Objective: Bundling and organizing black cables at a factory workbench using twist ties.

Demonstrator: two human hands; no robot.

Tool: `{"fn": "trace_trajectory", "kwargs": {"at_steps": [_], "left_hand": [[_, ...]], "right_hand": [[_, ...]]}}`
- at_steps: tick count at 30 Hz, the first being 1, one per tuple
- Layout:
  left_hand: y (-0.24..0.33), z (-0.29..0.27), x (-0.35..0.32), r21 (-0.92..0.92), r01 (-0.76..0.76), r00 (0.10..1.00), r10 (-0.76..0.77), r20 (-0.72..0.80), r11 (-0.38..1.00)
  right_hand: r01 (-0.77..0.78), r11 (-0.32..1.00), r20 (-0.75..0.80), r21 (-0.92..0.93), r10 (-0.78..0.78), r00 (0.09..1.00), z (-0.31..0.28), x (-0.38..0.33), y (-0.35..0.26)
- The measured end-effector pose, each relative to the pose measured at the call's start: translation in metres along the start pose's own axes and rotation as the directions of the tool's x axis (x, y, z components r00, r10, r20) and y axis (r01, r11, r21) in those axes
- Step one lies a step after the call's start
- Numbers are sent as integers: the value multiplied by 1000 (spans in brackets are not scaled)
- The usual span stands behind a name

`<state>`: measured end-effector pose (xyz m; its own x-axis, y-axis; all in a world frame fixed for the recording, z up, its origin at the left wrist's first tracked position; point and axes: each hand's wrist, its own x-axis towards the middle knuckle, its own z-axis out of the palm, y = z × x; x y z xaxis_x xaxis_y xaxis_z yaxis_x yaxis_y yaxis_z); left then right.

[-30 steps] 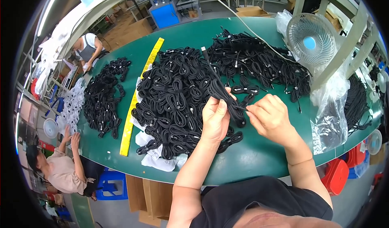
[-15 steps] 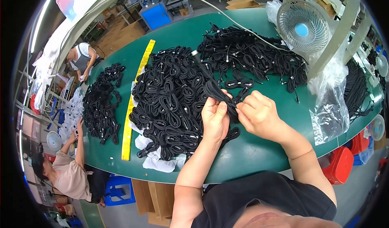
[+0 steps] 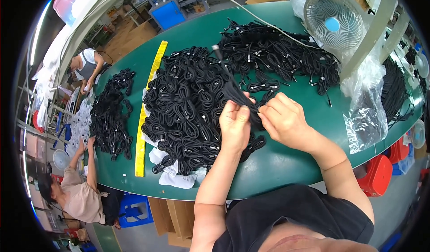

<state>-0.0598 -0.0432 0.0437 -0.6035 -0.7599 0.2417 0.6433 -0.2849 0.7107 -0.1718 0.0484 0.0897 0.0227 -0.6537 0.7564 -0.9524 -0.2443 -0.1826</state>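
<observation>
A black cable (image 3: 234,92), folded into a bundle, is gripped between the thumb and fingers of my left hand (image 3: 235,124). One metal-tipped plug end sticks up past the bundle at the upper left. My right hand (image 3: 283,119) pinches at the bundle's right side, close to the left fingers; what lies exactly between its fingertips is too small to make out. Left of and under my hands spreads a big heap of coiled black cables (image 3: 186,104). One tied cable coil (image 3: 263,86) lies just beyond my right hand. Farther back is a looser pile of black cables (image 3: 273,50).
A yellow strip (image 3: 151,113) divides the heap from another cable pile (image 3: 112,113) on the green table (image 3: 224,187). At right stand a fan (image 3: 333,23), a post and a clear plastic bag (image 3: 365,122). Two people work at the left edge. A red stool (image 3: 375,175) is at lower right.
The bundle's upper end looks stretched and blurred, its plug slightly higher. Both my hands stay close together, shifted a little up. The view has tilted slightly.
</observation>
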Motion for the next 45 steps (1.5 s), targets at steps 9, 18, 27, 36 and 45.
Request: {"fn": "trace_trajectory", "kwargs": {"at_steps": [9,18,27,36,45], "left_hand": [[9,-2,6,-16,-55,997,54,-53,998],[7,1,2,-3,90,996,-90,17,996],[17,-3,12,-211,526,839,-462,287,824],[21,-2,5,-430,333,938,-341,63,839],[11,-6,3,206,113,991,-124,43,972]], "right_hand": [[-71,997,49,23,70,996,-2,-3,0],[-105,988,123,110,91,988,-19,6,5],[25,971,243,237,-84,966,-32,12,36],[-99,978,66,183,88,994,-9,5,26],[-69,982,76,173,56,996,-5,4,12]]}}
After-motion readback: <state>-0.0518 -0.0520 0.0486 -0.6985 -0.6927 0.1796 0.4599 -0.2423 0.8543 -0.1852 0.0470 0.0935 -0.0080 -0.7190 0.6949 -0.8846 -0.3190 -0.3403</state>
